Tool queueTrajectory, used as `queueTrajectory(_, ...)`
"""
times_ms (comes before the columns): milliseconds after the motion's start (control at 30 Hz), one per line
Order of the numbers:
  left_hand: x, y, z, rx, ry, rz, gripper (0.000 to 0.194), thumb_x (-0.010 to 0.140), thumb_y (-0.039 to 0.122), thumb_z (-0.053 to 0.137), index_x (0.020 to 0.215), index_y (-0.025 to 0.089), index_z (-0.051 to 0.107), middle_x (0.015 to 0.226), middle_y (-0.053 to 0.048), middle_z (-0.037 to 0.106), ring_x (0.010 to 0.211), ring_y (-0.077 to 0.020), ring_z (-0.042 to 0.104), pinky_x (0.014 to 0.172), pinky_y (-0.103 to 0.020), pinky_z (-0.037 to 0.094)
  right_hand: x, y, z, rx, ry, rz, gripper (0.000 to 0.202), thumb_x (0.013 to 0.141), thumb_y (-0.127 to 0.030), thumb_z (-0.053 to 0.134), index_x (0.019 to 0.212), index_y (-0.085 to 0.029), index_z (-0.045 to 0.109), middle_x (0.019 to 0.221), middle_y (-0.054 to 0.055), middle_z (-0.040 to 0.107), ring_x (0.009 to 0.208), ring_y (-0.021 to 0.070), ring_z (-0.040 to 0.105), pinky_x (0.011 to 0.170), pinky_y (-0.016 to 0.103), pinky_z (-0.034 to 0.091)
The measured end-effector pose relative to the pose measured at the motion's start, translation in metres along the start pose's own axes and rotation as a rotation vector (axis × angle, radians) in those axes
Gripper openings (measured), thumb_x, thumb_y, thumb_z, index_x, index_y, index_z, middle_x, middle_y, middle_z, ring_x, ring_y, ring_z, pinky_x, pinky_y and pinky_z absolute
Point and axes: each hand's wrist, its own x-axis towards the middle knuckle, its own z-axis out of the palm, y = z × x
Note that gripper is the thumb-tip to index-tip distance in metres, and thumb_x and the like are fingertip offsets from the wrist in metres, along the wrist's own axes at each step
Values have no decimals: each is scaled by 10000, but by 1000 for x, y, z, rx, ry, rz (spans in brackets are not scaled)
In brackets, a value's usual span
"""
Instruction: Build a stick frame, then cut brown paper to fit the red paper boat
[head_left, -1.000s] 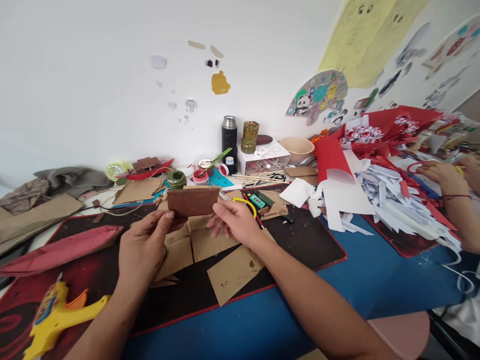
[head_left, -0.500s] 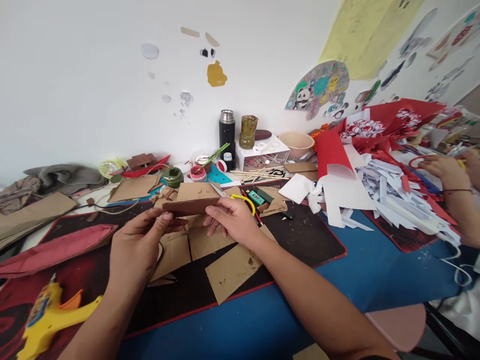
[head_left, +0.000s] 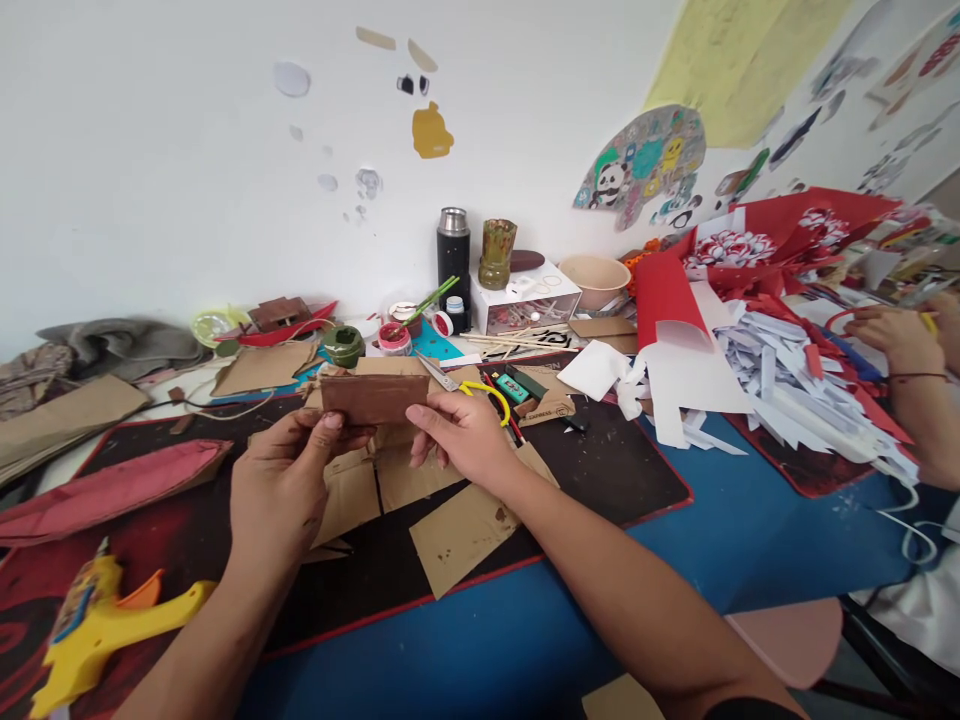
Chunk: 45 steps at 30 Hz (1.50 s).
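Note:
A small brown-painted cardboard piece (head_left: 375, 398) is held up between my two hands, its flat brown face toward me. My left hand (head_left: 289, 465) pinches its left end, thumb in front and fingers behind. At the right end, my right hand (head_left: 461, 432) grips the edge between thumb and fingers. Beneath lie flat pieces of bare cardboard (head_left: 465, 540) on the dark mat (head_left: 615, 490). Scissors with yellow handles (head_left: 486, 392) rest just beyond my right hand. A yellow hot glue gun (head_left: 112, 620) lies left of my left forearm.
A pink boat-shaped piece (head_left: 112, 492) lies at left. Along the wall stand paint jars (head_left: 345, 343), a black thermos (head_left: 453, 265), a white box (head_left: 525, 300) and a beige bowl (head_left: 595, 277). White paper strips (head_left: 795, 390) are heaped at right, near another person's hand (head_left: 892, 335).
The brown cardboard piece has been tilted up, so its broad painted face now shows instead of a thin edge. Both hands keep hold of it.

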Motion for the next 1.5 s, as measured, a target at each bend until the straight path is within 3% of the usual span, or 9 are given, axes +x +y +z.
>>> queueTrajectory(100, -1, 1, 1, 138, 56, 70, 343, 917, 587, 745, 989, 253, 771, 932, -34, 877, 962, -310, 852, 975, -458, 674, 1, -1, -1, 49, -2, 9, 542, 865, -712, 812, 947, -197, 667, 745, 2, 745, 555, 140, 738, 403, 187, 391)
queueTrajectory(167, -2, 4, 3, 175, 32, 99, 338, 899, 577, 750, 1024, 266, 796, 959, -31, 881, 991, -314, 852, 994, -456, 667, 1, -1, -2, 87, 11, -8, 541, 854, -706, 823, 962, -200, 663, 741, -5, 746, 533, 134, 726, 400, 188, 392)
queueTrajectory(300, -4, 11, 5, 102, -67, 65, 437, 858, 590, 784, 1135, 253, 802, 956, -33, 876, 800, -288, 854, 831, -409, 705, 2, 0, -2, 100, 19, -15, 499, 875, -671, 817, 906, -203, 647, 651, -26, 706, 492, 129, 695, 395, 191, 381)
queueTrajectory(533, -3, 4, 3, 106, -20, 50, 357, 895, 587, 759, 988, 244, 792, 870, -34, 865, 871, -294, 856, 886, -407, 687, -2, -1, 2, 61, -12, -29, 472, 910, -615, 804, 1075, -179, 728, 628, -40, 698, 498, 126, 686, 418, 197, 395)
queueTrajectory(800, -3, 1, 12, -10, -26, 22, 482, 837, 684, 816, 982, 225, 785, 928, -42, 863, 831, -280, 847, 830, -368, 693, -1, 1, 1, -8, 27, -13, 474, 936, -662, 765, 863, -210, 644, 414, -108, 494, 406, 135, 618, 397, 200, 350)
queueTrajectory(967, -4, 8, 11, -45, -22, 48, 517, 858, 683, 811, 1107, 231, 808, 1034, -46, 873, 904, -279, 853, 918, -393, 694, -2, 3, 2, -2, 1, -1, 480, 954, -649, 751, 1061, -183, 720, 490, -89, 584, 448, 129, 644, 437, 199, 397)
queueTrajectory(1200, -4, 8, 14, -171, 14, -85, 505, 766, 647, 898, 995, 205, 820, 1007, -66, 878, 905, -307, 859, 920, -442, 711, -1, 0, 1, 39, 14, -11, 497, 926, -667, 767, 1035, -187, 701, 561, -59, 657, 458, 124, 650, 424, 204, 408)
queueTrajectory(1333, -1, 8, 13, -141, -96, -118, 626, 698, 704, 915, 1020, 173, 838, 1053, -120, 877, 816, -298, 849, 806, -429, 727, 1, -1, -1, 34, 58, 3, 488, 924, -679, 758, 967, -200, 672, 513, -75, 622, 420, 123, 628, 411, 205, 399)
queueTrajectory(1500, -1, 14, 10, -118, -121, -134, 648, 701, 726, 909, 1004, 159, 825, 831, -100, 850, 665, -281, 811, 592, -379, 691, 0, 0, 1, 17, 55, 19, 471, 924, -661, 769, 961, -199, 684, 483, -90, 588, 428, 127, 646, 421, 198, 398)
